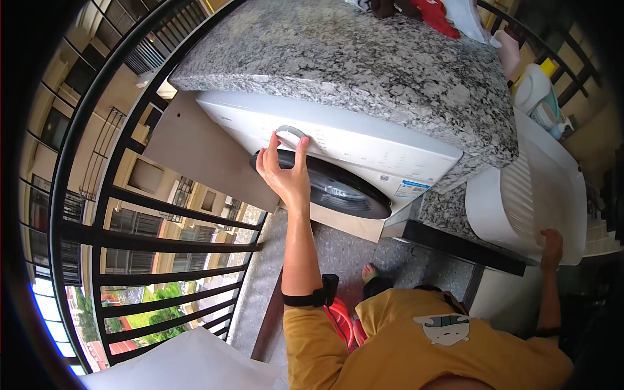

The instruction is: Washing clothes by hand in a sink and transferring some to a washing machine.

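A white front-loading washing machine with a round dark door stands under a grey speckled granite countertop. My left hand is at its control panel, thumb and fingers closed around the round silver dial. The forearm looks wet. Over at the right, my right hand rests at the front edge of a white laundry sink with a ribbed washboard slope; whether its fingers grip the rim is not clear.
Black metal railings curve along the left. Clothes lie on the countertop's far edge. Detergent bottles stand behind the sink. A red plastic basin is on the floor beside me, and a white covered surface is at bottom left.
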Tool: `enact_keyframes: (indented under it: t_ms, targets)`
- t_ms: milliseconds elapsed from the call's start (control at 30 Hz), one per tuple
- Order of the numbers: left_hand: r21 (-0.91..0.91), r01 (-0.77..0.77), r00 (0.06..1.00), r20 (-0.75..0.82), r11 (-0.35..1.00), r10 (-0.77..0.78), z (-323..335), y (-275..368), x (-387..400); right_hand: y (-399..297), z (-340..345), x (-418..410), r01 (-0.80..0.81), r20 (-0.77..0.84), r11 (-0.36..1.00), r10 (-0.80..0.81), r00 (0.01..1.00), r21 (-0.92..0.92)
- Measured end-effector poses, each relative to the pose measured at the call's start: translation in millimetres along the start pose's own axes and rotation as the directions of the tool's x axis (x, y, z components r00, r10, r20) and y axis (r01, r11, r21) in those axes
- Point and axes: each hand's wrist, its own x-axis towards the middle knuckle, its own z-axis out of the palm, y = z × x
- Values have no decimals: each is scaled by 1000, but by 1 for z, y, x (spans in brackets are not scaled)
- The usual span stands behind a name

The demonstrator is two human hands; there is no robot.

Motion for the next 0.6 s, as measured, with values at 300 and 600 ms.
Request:
enact_keyframes:
  t_ms: [300, 600]
  targets:
    - [149, -319, 944, -45, 936, 328, -6, 9, -6, -12, -10, 2, 35, 4, 999, -35, 999, -13]
    - [-208, 191, 765, 644, 959, -13, 20, 54, -128, -53, -19, 14, -71, 31, 997, 72, 997, -35]
